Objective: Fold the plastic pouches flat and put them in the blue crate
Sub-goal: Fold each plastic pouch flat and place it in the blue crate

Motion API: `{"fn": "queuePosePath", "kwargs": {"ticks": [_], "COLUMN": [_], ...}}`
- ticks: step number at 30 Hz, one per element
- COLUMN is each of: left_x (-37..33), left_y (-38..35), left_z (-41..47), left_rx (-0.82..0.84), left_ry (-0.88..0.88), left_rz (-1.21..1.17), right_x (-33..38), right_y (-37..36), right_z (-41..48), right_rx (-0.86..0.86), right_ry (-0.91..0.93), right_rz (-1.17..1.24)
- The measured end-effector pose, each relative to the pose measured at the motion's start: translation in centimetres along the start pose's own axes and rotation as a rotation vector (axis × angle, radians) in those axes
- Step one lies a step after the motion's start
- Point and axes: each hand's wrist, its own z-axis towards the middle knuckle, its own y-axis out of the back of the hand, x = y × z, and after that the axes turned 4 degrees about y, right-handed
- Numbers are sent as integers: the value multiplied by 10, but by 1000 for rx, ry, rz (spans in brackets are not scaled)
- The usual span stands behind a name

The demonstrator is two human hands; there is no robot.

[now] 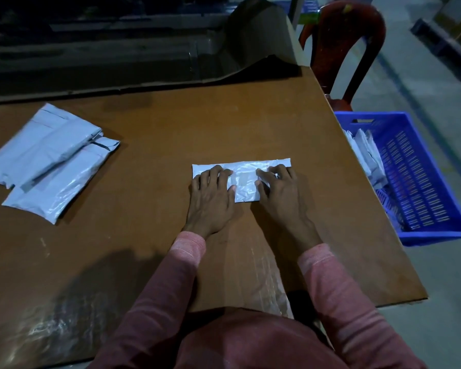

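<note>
Mid-desk, toward the right edge: one white plastic pouch (246, 182), part-folded into a long strip with a shorter flap hanging toward the body. Pinned flat under both hands. Left hand (210, 194) on the left end, fingers (214, 173) spread and laid straight, pressing down. Right hand (281, 190) on the right half, fingers (270, 174) a little bent and close together, pressing on the film rather than pinching it. Thumb possibly tucked under a layer, unclear. Pink sleeves (186, 251) down to the wrists.

Far left of the desk (157, 115): overlapping pile of grey-white pouches (51, 161), not yet folded small. Off the right edge, lower down: blue crate (437, 237), slatted, with a few folded pouches (365, 153) stood against its near wall. Red plastic chair (343, 49) behind the crate.

Handling, judged: thin film, very light, limp and glossy, so likely slippery and springy at the creases. Apt to unfold once released. No risk of breakage. Best to press the air out along the crease, then take hold across the folded edge, thumb beneath and fingers above, clamping all layers together for the carry to the crate. Sliding to the desk edge probably easier than picking off the flat surface.
</note>
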Motion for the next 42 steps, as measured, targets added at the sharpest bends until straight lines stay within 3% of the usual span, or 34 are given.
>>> {"fn": "queuePosePath", "kwargs": {"ticks": [5,10,14,20,26,31,42], "left_x": [-7,-7,0,13,11,9,23], "left_y": [7,12,21,14,14,0,21], "left_z": [-23,-26,-4,11,18,11,17], "left_rx": [-87,-73,-137,-21,-50,-1,68], "left_ry": [10,16,8,9,54,86,59], "left_rz": [-29,-36,-126,-85,-27,81,-54], "right_x": [27,20,0,-15,-4,-6,-8], "right_y": [6,0,8,0,-8,-17,6], "right_z": [-20,-20,10,16,28,17,29], "right_rx": [-8,36,-57,91,79,141,214], "right_ry": [-1,25,56,56,22,71,102], "right_rz": [53,97,183,-102,-64,-167,-80]}}
